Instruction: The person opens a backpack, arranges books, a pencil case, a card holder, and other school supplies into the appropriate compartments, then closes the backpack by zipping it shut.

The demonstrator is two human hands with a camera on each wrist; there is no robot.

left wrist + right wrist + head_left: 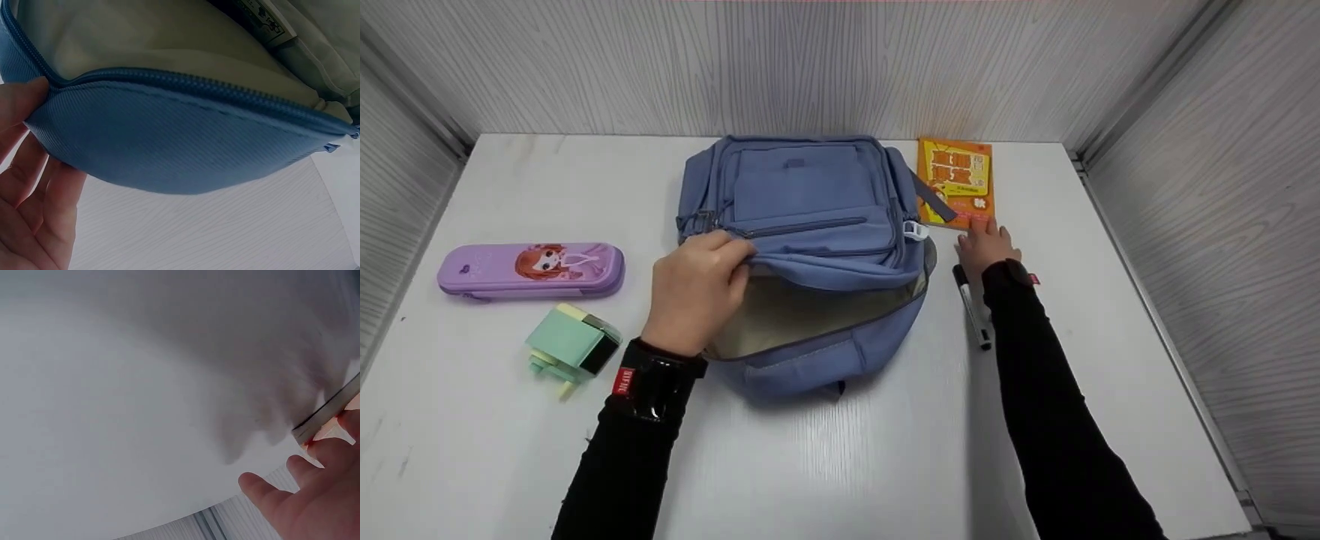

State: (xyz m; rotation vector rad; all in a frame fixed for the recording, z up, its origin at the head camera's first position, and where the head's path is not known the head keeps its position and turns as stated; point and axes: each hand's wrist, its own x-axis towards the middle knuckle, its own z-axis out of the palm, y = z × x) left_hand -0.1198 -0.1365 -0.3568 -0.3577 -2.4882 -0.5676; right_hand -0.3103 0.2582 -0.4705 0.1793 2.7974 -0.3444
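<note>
A blue backpack lies on the table with its main compartment unzipped and gaping toward me. My left hand pinches the upper zippered edge of the opening and holds it up; the left wrist view shows the thumb over the zipper edge and fingers beneath the cloth. To the right of the backpack lies an orange book with a yellow title panel. My right hand touches the book's near edge with its fingertips, fingers extended. A printed corner shows inside the backpack.
At the left lie a purple pencil case with a doll picture and a mint-green boxy object with black and yellow parts. A black-capped marker lies beside my right wrist. Pale wood-grain panels enclose the white table.
</note>
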